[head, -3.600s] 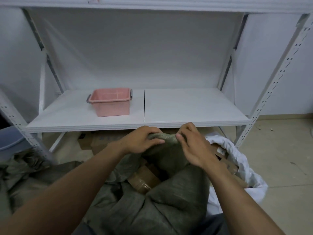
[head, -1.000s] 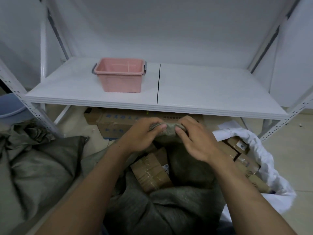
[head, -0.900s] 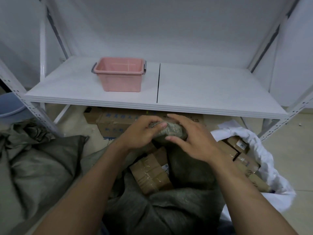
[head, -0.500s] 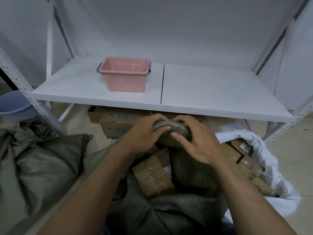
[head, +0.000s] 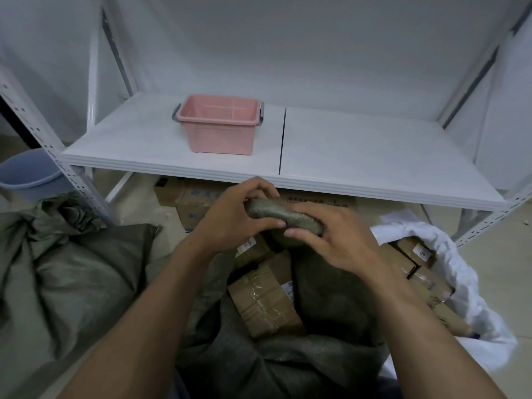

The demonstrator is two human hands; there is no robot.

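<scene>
A grey-green woven sack point(head: 322, 306) stands open in front of me, with taped cardboard parcels point(head: 264, 300) showing inside. Its top edge is rolled into a thick tube point(head: 273, 213) held just below the shelf's front edge. My left hand point(head: 230, 217) grips the left end of that roll, fingers curled over it. My right hand point(head: 331, 243) holds the right end, thumb and fingers wrapped round it.
A white metal shelf point(head: 359, 156) carries a pink plastic bin point(head: 220, 123) left of centre. Cardboard boxes point(head: 198, 203) lie under the shelf. A white sack point(head: 460, 272) of parcels sits at right, another grey-green sack point(head: 72, 272) at left, a blue bucket point(head: 26, 171) beyond it.
Both hands have kept rolling the sack's top edge downward, so the bunched edge has become a thicker tube. The view has tilted down and drawn closer to the shelf.
</scene>
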